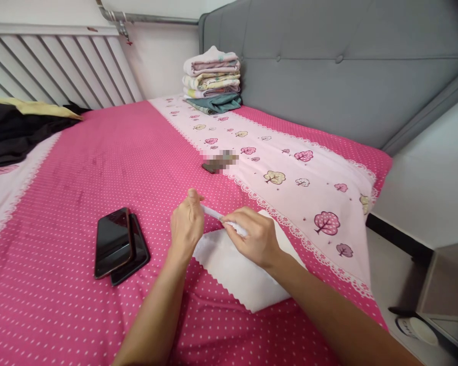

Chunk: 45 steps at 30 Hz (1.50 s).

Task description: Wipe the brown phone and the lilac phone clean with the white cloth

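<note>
Between my hands runs a slim white thing, slanting down to the right. I cannot tell whether it is a separate stick or a folded edge of the cloth. My left hand is closed at its left end, thumb up. My right hand pinches it near the middle, and its other end shows below the fingers. Under my right hand, a white cloth with zigzag edges lies on the pink dotted bedspread. My right hand and forearm hide part of the cloth.
Two dark phones lie overlapped at the left. A blurred-out object lies beyond my hands. Folded fabrics are stacked by the grey headboard. Dark clothing lies far left, near a radiator.
</note>
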Tool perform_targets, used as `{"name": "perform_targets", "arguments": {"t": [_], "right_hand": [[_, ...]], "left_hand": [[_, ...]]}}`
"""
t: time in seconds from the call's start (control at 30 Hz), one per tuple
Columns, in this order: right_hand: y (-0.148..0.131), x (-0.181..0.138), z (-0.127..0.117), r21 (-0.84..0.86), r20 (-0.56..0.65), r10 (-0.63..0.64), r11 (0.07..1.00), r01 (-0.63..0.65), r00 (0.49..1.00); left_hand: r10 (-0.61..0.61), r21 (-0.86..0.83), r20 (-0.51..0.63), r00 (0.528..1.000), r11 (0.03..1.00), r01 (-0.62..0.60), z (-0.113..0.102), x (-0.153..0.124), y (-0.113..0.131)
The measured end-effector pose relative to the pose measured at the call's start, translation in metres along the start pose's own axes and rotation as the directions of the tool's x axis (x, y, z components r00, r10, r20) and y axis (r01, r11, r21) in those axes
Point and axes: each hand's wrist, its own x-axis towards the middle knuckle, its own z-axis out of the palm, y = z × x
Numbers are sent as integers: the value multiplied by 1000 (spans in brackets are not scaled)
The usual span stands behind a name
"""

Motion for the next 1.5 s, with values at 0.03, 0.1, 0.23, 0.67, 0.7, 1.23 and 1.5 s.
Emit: {"name": "perform_targets", "arguments": {"t": [0.03,0.1,0.23,0.67,0.7,1.23,1.5], "right_hand": [[-1,0,0,-2,-11,-2,1000,2,1000],[-3,1,-1,3,-34,-5,1000,5,999],[-6,2,-3,28,-79,-34,999,36,996],[-21,6,-12,2,-191,-160,987,163,968],[-21,6,-12,-5,-197,-160,987,162,967],[-12,1,-5,-51,-77,43,998,-47,996],[-7,1,-3,-141,-28,157,977,-159,987]], "left_hand": [[3,13,-5,1000,1000,-3,0,-2,1],[22,39,-13,1000,999,-21,2,-5,2],[113,95,-21,993,989,-111,4,-12,6],[299,202,-44,953,937,-284,5,-21,13],[299,216,-46,953,935,-282,5,-21,13],[67,201,-20,998,978,-62,-3,-2,3],[-2,83,-6,1000,997,3,-6,10,-10]]}}
